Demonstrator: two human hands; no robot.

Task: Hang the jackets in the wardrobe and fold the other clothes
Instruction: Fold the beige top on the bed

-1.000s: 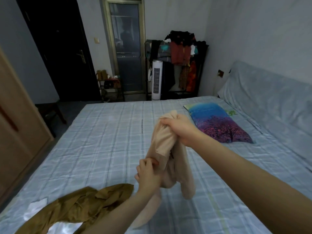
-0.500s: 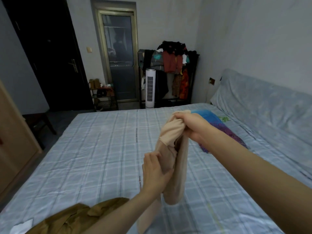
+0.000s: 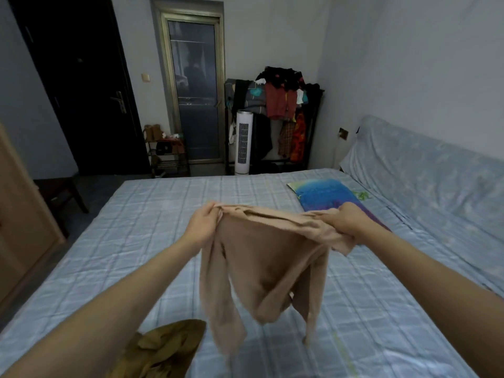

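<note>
A beige thin garment (image 3: 261, 263) hangs spread out in the air above the bed (image 3: 114, 257). My left hand (image 3: 203, 222) grips its top edge on the left, and my right hand (image 3: 346, 221) grips a bunched part of the top edge on the right. Two long limp parts of the garment dangle down toward the sheet. An olive-brown garment (image 3: 163, 347) lies crumpled on the bed's near edge, below my left forearm.
A blue and purple pillow (image 3: 324, 193) lies on the bed at the right. A wooden wardrobe (image 3: 19, 219) stands at the left edge. Beyond the bed are a white tower fan (image 3: 242, 143), a loaded clothes rack (image 3: 281, 105) and a small shoe shelf (image 3: 167, 154).
My left hand moved up from the garment's lower part to its top edge. Both hands pulled apart, so the bunched beige garment now hangs spread open.
</note>
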